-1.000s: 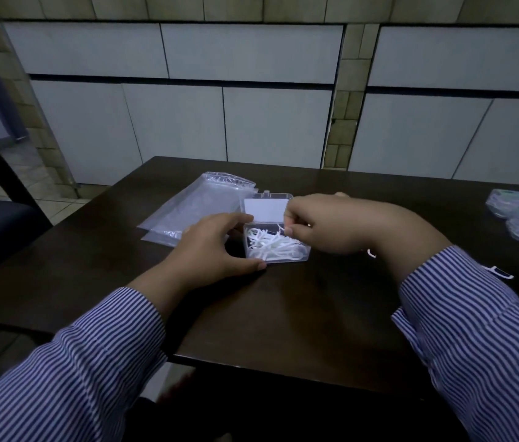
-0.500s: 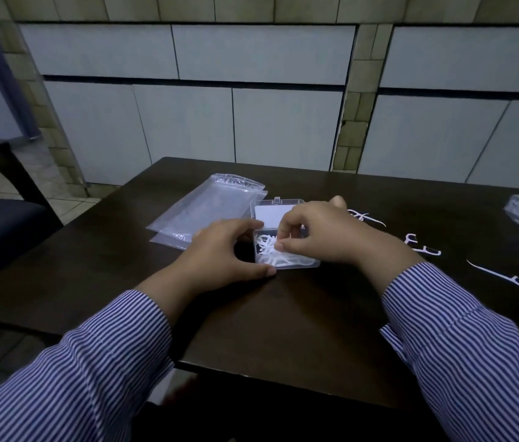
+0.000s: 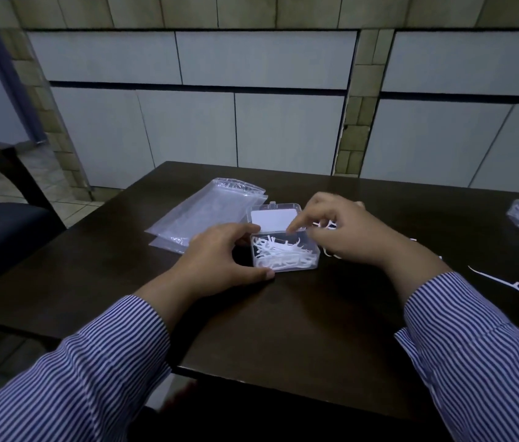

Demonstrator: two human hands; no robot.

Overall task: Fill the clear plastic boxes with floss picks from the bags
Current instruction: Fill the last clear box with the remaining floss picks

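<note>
Head view. Small clear plastic box (image 3: 285, 253) on dark wooden table (image 3: 283, 320), hinged lid (image 3: 275, 216) open behind, body roughly filled with white floss picks (image 3: 278, 255). Left hand (image 3: 219, 256) curled against box's left side, thumb and fingers steadying it. Right hand (image 3: 347, 237) above box's far right corner, fingers loosely bent, index tip near rim; any pick held, cannot tell. Flat clear plastic bags (image 3: 207, 212) just left of box. 1 loose floss pick (image 3: 503, 280) on table at right, others partly hidden behind right hand. Judged: box nearly full, strays and lid closing left.
</note>
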